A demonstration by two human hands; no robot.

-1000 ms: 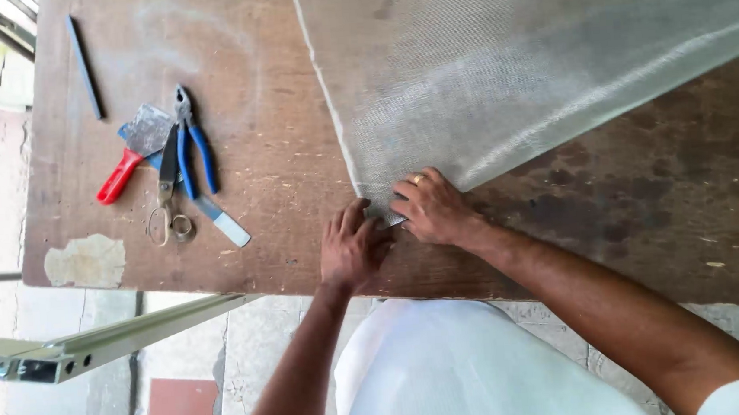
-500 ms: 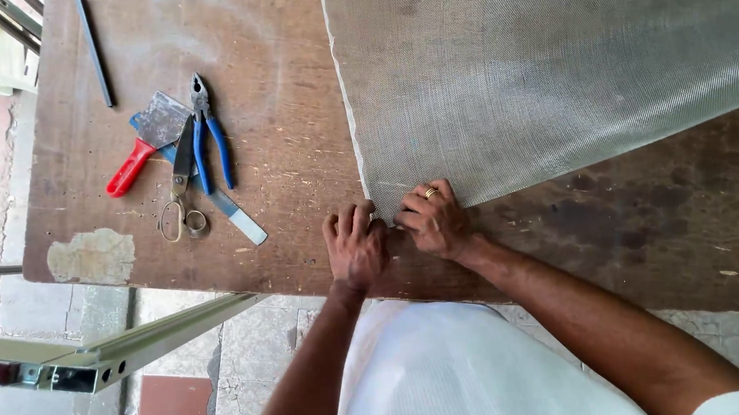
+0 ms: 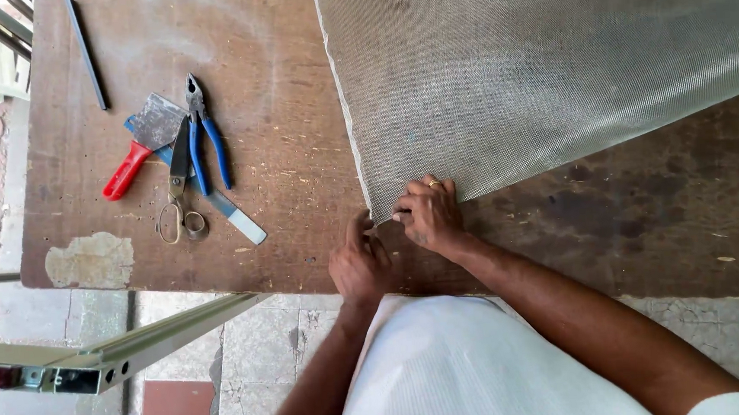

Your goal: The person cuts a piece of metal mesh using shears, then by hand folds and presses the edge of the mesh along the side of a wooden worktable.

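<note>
Pinching the grey mesh sheet (image 3: 550, 65) corner, right hand (image 3: 429, 215) beside left hand (image 3: 360, 264).

hands: left hand (image 3: 360, 264), right hand (image 3: 426, 214) | at mesh sheet (image 3: 533, 66) corner; pliers (image 3: 206, 132) well apart

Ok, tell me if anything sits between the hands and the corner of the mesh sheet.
Nothing visible does. The right hand rests on the near corner of the grey woven mesh sheet; the left hand lies beside it on the brown wooden table, fingertips at the mesh edge.
</note>
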